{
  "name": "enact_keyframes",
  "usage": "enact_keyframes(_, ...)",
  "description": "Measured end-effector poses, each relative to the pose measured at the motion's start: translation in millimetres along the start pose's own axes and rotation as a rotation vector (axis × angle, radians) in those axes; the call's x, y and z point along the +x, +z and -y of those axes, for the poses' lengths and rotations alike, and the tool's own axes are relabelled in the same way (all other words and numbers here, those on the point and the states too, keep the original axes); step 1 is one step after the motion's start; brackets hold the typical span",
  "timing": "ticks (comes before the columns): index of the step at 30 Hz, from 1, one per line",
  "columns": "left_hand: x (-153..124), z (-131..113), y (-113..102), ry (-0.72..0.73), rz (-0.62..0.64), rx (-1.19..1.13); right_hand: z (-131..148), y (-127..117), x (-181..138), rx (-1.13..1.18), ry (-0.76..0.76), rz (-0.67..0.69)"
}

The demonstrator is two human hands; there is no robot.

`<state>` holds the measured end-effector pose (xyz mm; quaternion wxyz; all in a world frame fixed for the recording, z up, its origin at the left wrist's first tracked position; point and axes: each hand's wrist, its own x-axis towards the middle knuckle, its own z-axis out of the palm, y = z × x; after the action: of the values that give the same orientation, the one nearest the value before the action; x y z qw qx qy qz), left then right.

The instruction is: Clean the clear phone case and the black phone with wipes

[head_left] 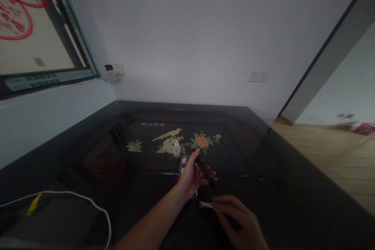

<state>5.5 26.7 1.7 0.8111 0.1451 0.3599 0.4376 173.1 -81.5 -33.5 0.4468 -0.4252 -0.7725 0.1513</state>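
- Left hand [191, 177]: palm up, fingers [214, 173] partly curled, thumb along the near side, gripping a dark slim object [207, 172]; the hold looks loose, so a tilt could let it slip out.
- Right hand [239, 218]: fingers closed in a pinch on a thin white strip [206, 204], its frayed end poking out toward the left; too light a pinch could drop it, too hard a tug could tear it.
- Dark object is up in the left hand, above the worktop [295, 199]; black on black, so its edges are hard to judge, and a misjudged reach could knock it.
- Patterned flat item [184, 160] lies partly hidden behind the left hand; lowering the wrist could shove it.
- Small bottle [177, 150] stands upright just beyond that item; narrow, so a brush from the thumb could tip it.
- White cable [73, 193] with yellow tag [34, 204] loops well left; the left forearm could snag it if swung wide.
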Motion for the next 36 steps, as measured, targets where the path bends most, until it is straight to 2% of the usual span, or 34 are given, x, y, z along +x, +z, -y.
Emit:
enact_keyframes(2, -1, 0, 0, -0.001, -0.006, 0.003, 6, -10, 4, 0.042, -0.009, 0.009)
enact_keyframes(4, -1, 0, 1, 0.006, -0.017, 0.006, 15, -23, 7, 0.041, -0.037, -0.047)
enact_keyframes(6, -2, 0, 1, 0.015, -0.019, 0.011, 24, -36, 10, -0.011, -0.047, -0.137)
enact_keyframes(9, -2, 0, 1, 0.015, -0.013, 0.022, 37, -44, 13, -0.087, -0.093, -0.354)
enact_keyframes(11, -1, 1, 1, 0.002, -0.013, 0.032, 41, -42, 15, -0.094, -0.132, -0.401)
enact_keyframes(16, 5, 4, -1, 0.002, -0.042, 0.012, 32, -21, 24, -0.069, -0.227, -0.258)
enact_keyframes(21, 2, 2, 1, -0.006, -0.045, 0.043, 19, -6, 20, -0.041, -0.190, -0.132)
enact_keyframes(30, -6, 0, 5, 0.017, -0.029, 0.068, 2, -5, 1, -0.025, -0.088, 0.057)
enact_keyframes(36, -5, 0, 3, 0.009, -0.005, 0.059, 1, -13, -11, 0.148, 0.049, 0.241)
